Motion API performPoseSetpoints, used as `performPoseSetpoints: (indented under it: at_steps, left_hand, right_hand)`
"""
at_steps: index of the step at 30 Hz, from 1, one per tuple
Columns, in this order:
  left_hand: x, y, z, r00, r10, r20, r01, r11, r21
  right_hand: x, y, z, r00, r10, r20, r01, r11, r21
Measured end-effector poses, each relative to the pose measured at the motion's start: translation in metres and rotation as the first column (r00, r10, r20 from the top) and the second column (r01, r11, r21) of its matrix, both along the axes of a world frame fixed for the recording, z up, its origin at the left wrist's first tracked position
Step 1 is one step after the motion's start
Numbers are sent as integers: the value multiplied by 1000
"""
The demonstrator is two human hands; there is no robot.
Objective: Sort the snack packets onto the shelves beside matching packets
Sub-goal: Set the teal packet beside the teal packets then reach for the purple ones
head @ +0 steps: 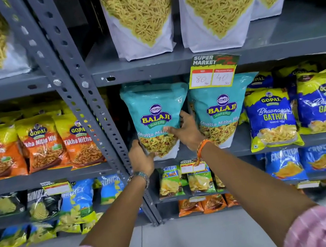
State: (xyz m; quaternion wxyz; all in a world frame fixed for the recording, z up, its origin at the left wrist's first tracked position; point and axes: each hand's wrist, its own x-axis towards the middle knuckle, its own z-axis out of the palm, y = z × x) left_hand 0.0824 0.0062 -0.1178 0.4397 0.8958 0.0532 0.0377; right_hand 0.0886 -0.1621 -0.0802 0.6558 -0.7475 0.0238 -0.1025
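Teal packet (pixel 156 120) upright on the shelf (pixel 254 55), just left of a matching packet (pixel 220 112). Left hand (pixel 141 158) grips its lower-left corner; right hand (pixel 184 130) clasps its right edge.

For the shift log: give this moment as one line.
step: shelving | left hand: grips teal Balaji packet bottom corner | right hand: on its right edge | neighbour: matching Balaji packet | shelf: middle
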Motion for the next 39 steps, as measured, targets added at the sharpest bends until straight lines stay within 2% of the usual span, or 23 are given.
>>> performPoseSetpoints:
  at_steps: [16, 20, 23, 25, 27, 30, 33, 36, 38, 39]
  left_hand:
    - [11, 2, -9, 1000, -1, -22, 0, 999, -37]
    - [-11, -3, -4, 999, -16, 49, 21, 995, -96]
    - [-39, -7, 5, 989, -72, 132, 96, 979, -180]
    - [-56, -15, 26, 976, -87, 201, 147, 940, -307]
    - [-68, -27, 67, 958, -31, 284, 152, 896, -417]
    - [-71, -44, 146, 870, 26, 493, 230, 862, -452]
    - [-52, -66, 218, 787, -19, 617, 328, 859, -392]
    - [-26, -93, 263, 782, -49, 622, 311, 895, -321]
    - [-14, -108, 277, 805, -84, 588, 275, 930, -244]
    - [-10, -115, 281, 812, -113, 572, 261, 948, -183]
  right_hand:
    - [17, 0, -4, 998, 31, -61, -28, 999, 39]
    - [-9, -3, 4, 996, 6, -87, -1, 998, 60]
    - [-52, -12, 11, 994, -87, -65, 94, 990, 108]
    - [-90, -20, 25, 979, -202, -11, 202, 971, 126]
    - [-120, -33, 55, 938, -326, 116, 315, 944, 103]
    - [-133, -59, 117, 869, -396, 296, 355, 917, 185]
    - [-121, -92, 189, 788, -401, 466, 275, 908, 317]
    - [-92, -128, 242, 710, -412, 571, 237, 903, 357]
    - [-66, -148, 265, 720, -408, 562, 183, 892, 413]
    - [-51, -156, 274, 757, -378, 533, 146, 893, 426]
